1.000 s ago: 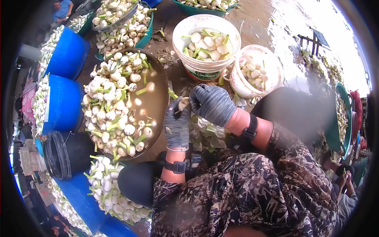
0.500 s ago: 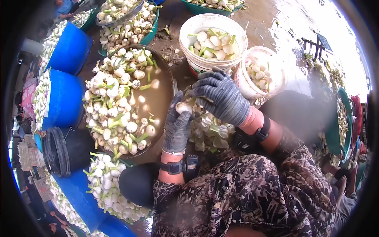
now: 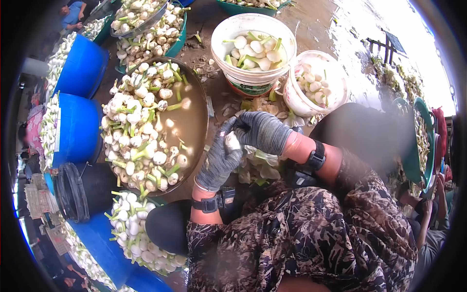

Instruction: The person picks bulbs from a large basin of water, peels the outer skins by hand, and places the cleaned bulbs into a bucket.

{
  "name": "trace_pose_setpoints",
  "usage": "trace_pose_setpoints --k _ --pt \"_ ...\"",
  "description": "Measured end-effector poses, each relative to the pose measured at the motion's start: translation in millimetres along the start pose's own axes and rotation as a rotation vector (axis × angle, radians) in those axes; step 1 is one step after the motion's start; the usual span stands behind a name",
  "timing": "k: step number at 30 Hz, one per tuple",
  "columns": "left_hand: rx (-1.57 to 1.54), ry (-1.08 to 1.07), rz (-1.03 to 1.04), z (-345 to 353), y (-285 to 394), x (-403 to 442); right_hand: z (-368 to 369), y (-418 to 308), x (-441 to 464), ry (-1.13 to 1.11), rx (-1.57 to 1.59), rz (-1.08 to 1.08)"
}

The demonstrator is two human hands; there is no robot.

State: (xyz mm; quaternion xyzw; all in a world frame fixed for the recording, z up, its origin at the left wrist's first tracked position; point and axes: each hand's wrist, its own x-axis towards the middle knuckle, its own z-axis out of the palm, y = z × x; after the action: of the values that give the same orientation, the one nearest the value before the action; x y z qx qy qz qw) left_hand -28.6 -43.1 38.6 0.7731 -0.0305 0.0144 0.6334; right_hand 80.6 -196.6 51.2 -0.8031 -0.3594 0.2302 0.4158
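Note:
My left hand, in a grey glove, is closed around a white garlic bulb. My right hand, gloved too, has its fingers pressed together at the upper side of the same bulb; what its fingertips pinch is hidden. Left of my hands, a wide round basin holds murky water and many bulbs with green stems. Beyond my hands a white bucket contains peeled bulbs in water, and a smaller white bucket with more bulbs stands to its right. Pale peelings lie below my right hand.
Blue tubs heaped with bulbs line the left, beside a black bucket. More bulbs are piled at lower left. A green tub stands at the right, near another person's arm. A person in blue is at the upper left.
My right hand spread its fingers away from the bulb, then came back with them closed at it. The bulb, in my left hand, now shows more white.

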Motion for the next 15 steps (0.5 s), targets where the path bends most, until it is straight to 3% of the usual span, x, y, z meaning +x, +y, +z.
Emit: trace_pose_setpoints --k 2,4,7,9,11,12,15 --pt "0.098 -0.010 -0.017 0.0 -9.6 -2.7 -1.1 6.0 -3.8 0.037 0.067 -0.021" --pt "0.007 0.075 -0.067 0.9 -7.5 -1.3 0.0 5.4 -6.0 0.075 0.279 -0.104" --pt "-0.081 0.043 -0.041 1.0 -8.3 -2.7 -7.2 -4.1 -8.0 0.058 0.243 -0.146" --pt "-0.114 0.006 -0.016 2.2 -6.8 -1.2 -4.0 2.0 -5.3 0.042 0.231 -0.133" --pt "0.288 0.047 0.140 4.2 -0.5 0.7 0.9 5.7 -2.7 0.032 0.301 -0.039" --pt "0.286 0.044 0.138 6.7 5.7 0.4 9.5 11.0 2.7 0.019 0.388 0.071" --pt "0.227 0.106 0.029 8.7 14.7 0.3 14.6 18.2 2.0 0.097 0.423 0.068"
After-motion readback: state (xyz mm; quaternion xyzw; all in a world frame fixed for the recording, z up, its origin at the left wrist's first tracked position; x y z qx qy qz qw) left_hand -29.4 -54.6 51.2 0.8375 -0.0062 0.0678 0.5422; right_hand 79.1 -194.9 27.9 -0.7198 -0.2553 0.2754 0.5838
